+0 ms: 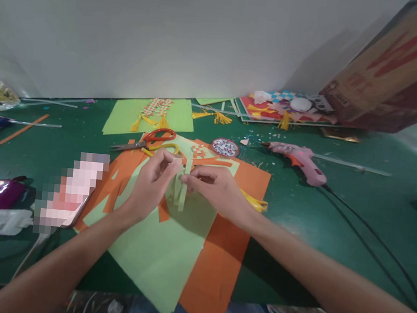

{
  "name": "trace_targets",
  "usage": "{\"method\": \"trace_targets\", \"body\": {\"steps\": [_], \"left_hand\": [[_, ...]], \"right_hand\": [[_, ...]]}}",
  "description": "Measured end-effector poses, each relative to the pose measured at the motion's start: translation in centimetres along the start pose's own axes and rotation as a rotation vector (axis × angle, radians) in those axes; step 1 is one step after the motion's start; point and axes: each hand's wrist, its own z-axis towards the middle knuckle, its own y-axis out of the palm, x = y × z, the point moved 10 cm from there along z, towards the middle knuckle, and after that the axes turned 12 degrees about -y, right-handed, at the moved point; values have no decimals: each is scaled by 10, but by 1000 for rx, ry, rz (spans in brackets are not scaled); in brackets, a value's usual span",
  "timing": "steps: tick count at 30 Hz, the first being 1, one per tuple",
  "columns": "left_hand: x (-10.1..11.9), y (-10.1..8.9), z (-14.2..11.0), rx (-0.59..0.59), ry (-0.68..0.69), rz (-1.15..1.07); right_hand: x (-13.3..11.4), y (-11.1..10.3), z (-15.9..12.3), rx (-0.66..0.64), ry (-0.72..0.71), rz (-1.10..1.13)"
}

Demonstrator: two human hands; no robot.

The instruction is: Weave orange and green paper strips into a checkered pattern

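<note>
You are holding the green strips point(182, 197) in the gap between your two hands, above the green sheet point(156, 254). From your left hand point(157, 179) they are lying just to the right; from your right hand point(216, 189), just to the left. Their long axis is running nearly straight toward your body, across the line joining your hands, with the lower ends hanging free on your side and leaning slightly left.

Your left hand is pinching near the far end, thumb and forefinger pressed together; its fingertips are hiding just where the strips meet there. Your right hand is pinching a little lower, its thumb tip lying over the strips, so it is sitting nearer the loose ends. Neither hand is standing clearly closer sideways, as both sets of fingertips are meeting at the strips.

Beyond your left hand, the scissors point(139, 145) are lying with their blades pointing left. The orange sheet point(216, 269) is showing under your right forearm, reaching past the near edge of the surface point(278, 274).
</note>
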Motion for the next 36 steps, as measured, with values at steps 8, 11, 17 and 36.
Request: {"method": "trace_targets", "body": {"steps": [8, 11, 17, 36], "left_hand": [[2, 2, -1, -22, 4, 22], [2, 4, -1, -40, 14, 5], [2, 4, -2, -38, 26, 17], [0, 9, -2, -50, 41, 157]], "right_hand": [[-1, -4, 1, -15, -9, -54], [-1, -2, 1, -29, -14, -37], [0, 0, 1, -34, 3, -13], [-7, -1, -1, -11, -52, -90]]}}
